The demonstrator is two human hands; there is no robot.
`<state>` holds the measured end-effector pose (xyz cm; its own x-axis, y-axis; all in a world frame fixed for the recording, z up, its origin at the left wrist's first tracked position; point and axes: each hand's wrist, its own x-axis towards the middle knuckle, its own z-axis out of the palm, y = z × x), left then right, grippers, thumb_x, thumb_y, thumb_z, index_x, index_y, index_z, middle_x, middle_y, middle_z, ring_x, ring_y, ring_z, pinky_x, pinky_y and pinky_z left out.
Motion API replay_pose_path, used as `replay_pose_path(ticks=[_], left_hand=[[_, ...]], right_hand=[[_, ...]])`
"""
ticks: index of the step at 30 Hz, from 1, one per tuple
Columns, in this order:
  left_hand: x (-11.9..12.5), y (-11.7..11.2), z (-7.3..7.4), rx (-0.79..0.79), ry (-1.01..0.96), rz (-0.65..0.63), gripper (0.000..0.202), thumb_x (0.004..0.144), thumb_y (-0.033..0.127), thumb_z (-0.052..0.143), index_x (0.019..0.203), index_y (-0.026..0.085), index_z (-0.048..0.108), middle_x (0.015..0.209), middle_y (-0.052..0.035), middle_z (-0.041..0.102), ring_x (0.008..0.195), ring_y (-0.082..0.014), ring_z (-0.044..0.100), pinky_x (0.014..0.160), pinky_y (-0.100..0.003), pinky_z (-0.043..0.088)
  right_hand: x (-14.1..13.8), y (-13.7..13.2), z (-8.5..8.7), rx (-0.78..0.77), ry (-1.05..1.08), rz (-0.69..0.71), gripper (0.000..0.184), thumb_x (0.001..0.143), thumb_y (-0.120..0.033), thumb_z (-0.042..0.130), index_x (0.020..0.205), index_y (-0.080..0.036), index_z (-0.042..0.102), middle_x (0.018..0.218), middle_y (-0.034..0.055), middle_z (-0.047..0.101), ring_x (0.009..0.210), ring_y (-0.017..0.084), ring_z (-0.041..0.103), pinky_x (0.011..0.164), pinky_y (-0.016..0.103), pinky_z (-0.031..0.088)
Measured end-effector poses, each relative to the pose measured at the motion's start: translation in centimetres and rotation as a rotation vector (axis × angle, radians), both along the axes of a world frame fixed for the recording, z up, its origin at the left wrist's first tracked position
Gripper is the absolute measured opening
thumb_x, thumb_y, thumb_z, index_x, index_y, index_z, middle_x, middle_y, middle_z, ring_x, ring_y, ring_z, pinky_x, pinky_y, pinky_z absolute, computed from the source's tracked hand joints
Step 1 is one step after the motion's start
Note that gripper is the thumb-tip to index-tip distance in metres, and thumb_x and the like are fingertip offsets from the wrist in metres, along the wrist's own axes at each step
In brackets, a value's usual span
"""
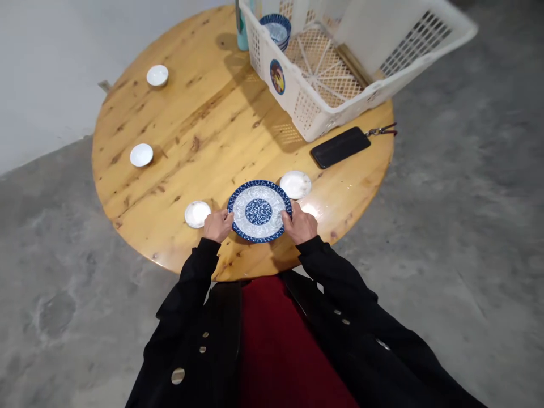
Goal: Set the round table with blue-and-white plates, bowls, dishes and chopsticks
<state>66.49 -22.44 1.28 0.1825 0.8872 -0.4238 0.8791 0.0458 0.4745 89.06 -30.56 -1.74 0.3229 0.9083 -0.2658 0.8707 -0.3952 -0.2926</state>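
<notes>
A round plate (259, 212) with a blue patterned rim and blue centre is held between my two hands near the front of the wooden table (182, 136). My left hand (219, 225) grips its left edge, thumb on top. On the opposite edge, my right hand (301, 223) has its thumb over the rim and its other fingers partly hidden. A small white dish (198, 214) lies just left of my left hand. Another small white dish (296, 185) sits behind my right hand, close to the plate's edge.
Two small white bowls (157, 75) stand toward the table's left side. A white plastic basket (312, 116) at the back right contains stacked blue-and-white bowls (276, 28). In front of it lies a black phone (341, 147) with a strap. A turquoise object (242, 34) stands beside the basket.
</notes>
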Motion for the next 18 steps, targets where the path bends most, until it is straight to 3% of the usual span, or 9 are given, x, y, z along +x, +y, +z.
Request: replay_pose_path(ticks=[8, 18], left_hand=[[0.0, 1.1, 0.3, 0.016, 0.318, -0.115, 0.041, 0.094, 0.044, 0.039, 0.080, 0.017, 0.067, 0.093, -0.0140, 0.073, 0.094, -0.0282, 0.067, 0.073, -0.030, 0.041], [-0.7, 2.2, 1.4, -0.014, 0.440, -0.170, 0.048, 0.096, 0.053, 0.035, 0.087, 0.019, 0.067, 0.096, -0.0147, 0.073, 0.101, -0.0329, 0.068, 0.081, -0.037, 0.046]], right_hand=[[-1.0, 1.4, 0.2, -0.168, -0.172, 0.095, 0.061, 0.101, -0.042, 0.031, 0.148, -0.004, 0.034, 0.095, 0.0213, 0.073, 0.087, 0.032, 0.070, 0.072, 0.036, 0.047], [-1.3, 2.1, -0.1, -0.152, -0.094, 0.103, 0.056, 0.102, -0.041, 0.031, 0.147, -0.008, 0.037, 0.091, 0.0194, 0.074, 0.086, 0.031, 0.072, 0.074, 0.036, 0.047]])
